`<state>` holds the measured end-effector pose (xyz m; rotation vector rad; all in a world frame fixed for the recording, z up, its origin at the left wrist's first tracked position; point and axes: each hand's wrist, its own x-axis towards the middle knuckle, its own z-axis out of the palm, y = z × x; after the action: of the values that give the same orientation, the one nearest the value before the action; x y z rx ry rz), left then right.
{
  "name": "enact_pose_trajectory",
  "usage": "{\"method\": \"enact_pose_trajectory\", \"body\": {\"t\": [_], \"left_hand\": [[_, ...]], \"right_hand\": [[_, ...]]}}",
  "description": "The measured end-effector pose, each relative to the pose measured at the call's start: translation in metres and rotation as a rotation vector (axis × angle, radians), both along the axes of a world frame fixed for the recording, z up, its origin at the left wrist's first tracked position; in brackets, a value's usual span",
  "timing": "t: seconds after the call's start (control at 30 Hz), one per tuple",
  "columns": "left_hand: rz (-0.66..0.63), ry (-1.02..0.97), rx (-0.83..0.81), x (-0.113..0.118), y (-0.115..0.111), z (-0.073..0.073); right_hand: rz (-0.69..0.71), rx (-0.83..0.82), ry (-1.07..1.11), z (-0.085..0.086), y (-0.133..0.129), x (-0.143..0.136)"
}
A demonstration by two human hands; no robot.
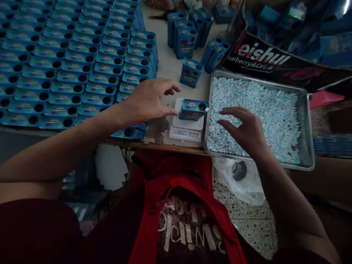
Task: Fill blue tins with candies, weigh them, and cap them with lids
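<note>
A blue candy box (193,111) with a dark round hole in its top stands on a white digital scale (186,130), whose display is lit. One white candy (206,109) shows at the box's right end, by the hole; whether it touches the box I cannot tell. My left hand (148,99) hovers just left of the box, fingers apart and holding nothing, its thumb tip close to the box's side. Above a metal tray (307,128) of small white and pale blue candies (255,113), my right hand (243,126) is open, thumb and fingers parted toward the box.
Rows of blue boxes (74,66) fill the table's left side. Several more boxes (188,40) stand behind the scale, one box (191,73) nearer to it. A black printed carton (264,60) with blue boxes sits behind the tray. The table's front edge (165,145) runs below the scale.
</note>
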<state>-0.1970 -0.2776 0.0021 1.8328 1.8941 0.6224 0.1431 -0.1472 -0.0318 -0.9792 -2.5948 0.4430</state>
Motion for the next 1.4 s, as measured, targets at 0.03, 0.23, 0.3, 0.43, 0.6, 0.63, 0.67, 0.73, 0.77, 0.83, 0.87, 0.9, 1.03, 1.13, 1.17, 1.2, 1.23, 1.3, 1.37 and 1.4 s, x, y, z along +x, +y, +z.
{"method": "enact_pose_trajectory", "body": {"t": [0.03,0.23,0.3,0.43,0.6,0.63,0.67,0.73,0.77,0.83,0.87,0.9,1.03,1.13,1.17,1.2,1.23,1.3,1.37,1.4], "left_hand": [[-0.015,-0.003,0.006,0.005,0.002,0.001],[-0.031,0.032,0.028,0.01,0.006,0.004],[-0.009,0.027,0.001,0.002,0.004,0.003],[0.023,0.006,-0.043,-0.008,0.0,-0.002],[0.028,-0.003,-0.034,-0.013,0.001,-0.006],[0.033,-0.006,-0.033,-0.014,0.002,-0.006],[0.037,-0.013,-0.035,-0.015,0.002,-0.005],[0.046,-0.032,-0.045,-0.017,0.003,-0.002],[0.05,-0.039,-0.051,-0.017,0.003,0.0],[0.053,-0.044,-0.064,-0.014,0.003,0.002],[0.051,-0.043,-0.069,-0.012,0.003,0.003],[0.043,-0.041,-0.072,-0.01,0.004,0.004],[-0.008,-0.007,-0.053,-0.005,0.003,0.006],[-0.018,0.031,-0.049,-0.006,0.001,0.007],[-0.014,0.042,-0.05,-0.006,0.0,0.008],[-0.01,0.054,-0.054,-0.006,-0.001,0.01],[-0.007,0.065,-0.06,-0.006,-0.002,0.011],[-0.006,0.086,-0.076,-0.004,-0.004,0.014],[-0.012,0.097,-0.09,-0.001,-0.004,0.016],[-0.017,0.1,-0.088,0.0,-0.003,0.016]], "right_hand": [[-0.02,-0.015,0.088,-0.002,0.002,-0.005],[-0.054,-0.204,0.369,-0.011,0.006,-0.051],[-0.047,-0.32,0.415,-0.016,0.011,-0.06],[-0.04,-0.447,0.467,-0.021,0.024,-0.071],[-0.115,-0.265,0.33,-0.015,0.035,-0.053],[-0.129,-0.21,0.228,-0.017,0.036,-0.042],[-0.131,-0.15,0.107,-0.02,0.036,-0.031],[-0.089,-0.038,-0.132,-0.03,0.033,-0.009],[-0.053,0.0,-0.229,-0.036,0.031,-0.001],[0.018,0.032,-0.359,-0.045,0.025,0.01],[0.046,0.027,-0.396,-0.046,0.022,0.013],[0.06,0.012,-0.419,-0.045,0.021,0.014],[-0.048,-0.109,-0.358,-0.028,0.029,0.014],[-0.215,-0.263,-0.185,-0.018,0.036,0.013],[-0.257,-0.334,-0.127,-0.017,0.038,0.014],[-0.293,-0.405,-0.07,-0.016,0.039,0.013],[-0.326,-0.47,-0.013,-0.017,0.04,0.013],[-0.374,-0.58,0.112,-0.016,0.04,0.011],[-0.372,-0.656,0.255,-0.012,0.04,0.007],[-0.346,-0.677,0.316,-0.007,0.039,0.002]]}}
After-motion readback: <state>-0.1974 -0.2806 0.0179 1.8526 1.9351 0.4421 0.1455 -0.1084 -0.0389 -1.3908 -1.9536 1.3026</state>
